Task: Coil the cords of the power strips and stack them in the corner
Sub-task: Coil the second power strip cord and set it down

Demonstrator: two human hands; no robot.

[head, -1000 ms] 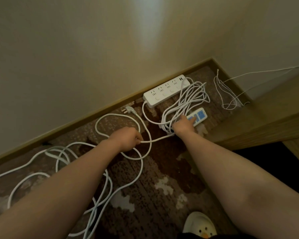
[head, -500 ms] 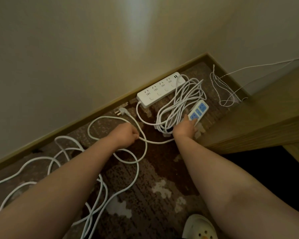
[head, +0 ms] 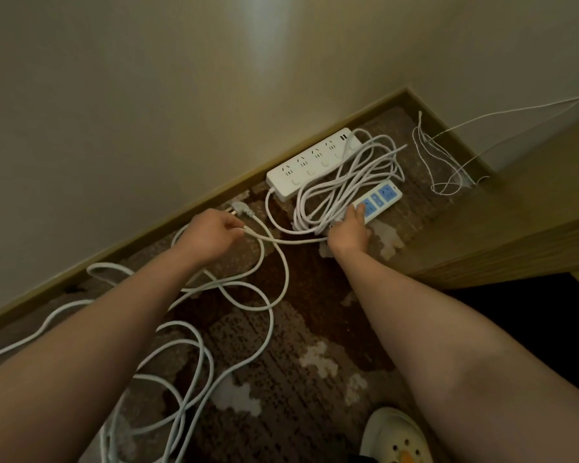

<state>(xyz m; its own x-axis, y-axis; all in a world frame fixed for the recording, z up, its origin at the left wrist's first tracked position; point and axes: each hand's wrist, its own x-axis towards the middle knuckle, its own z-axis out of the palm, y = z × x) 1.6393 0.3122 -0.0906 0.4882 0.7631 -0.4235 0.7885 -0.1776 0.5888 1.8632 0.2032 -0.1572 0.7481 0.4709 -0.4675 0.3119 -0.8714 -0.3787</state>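
Near the corner where the two walls meet, a white power strip [head: 311, 162] lies along the baseboard [head: 147, 243], and a smaller strip with blue sockets [head: 380, 199] sits just beside it on the patterned floor [head: 314, 312]. A bundle of coiled white cord [head: 344, 182] rests between and partly over the two strips. The right hand [head: 348, 233] presses down at the near end of the blue-socket strip and the edge of the coil, fingers [head: 358, 213] spread flat over them, probably to keep the loops from springing apart while more cord is fed in. The left hand [head: 211, 233] is closed around a loose stretch of cord [head: 291, 241] that runs across to the right hand, fingers curled tight on it; this looks like the next length being drawn toward the bundle. A plug [head: 239, 208] lies on the floor just behind the left hand, near the baseboard. Much cord is not yet coiled: long white loops [head: 194, 332] sprawl over the floor, passing under the left forearm toward the lower left. A thin white wire [head: 438, 162] hangs tangled in the corner itself, apart from the strips. No container is in view; everything lies straight on the floor. A light-coloured shoe [head: 395, 436] shows at the bottom edge.
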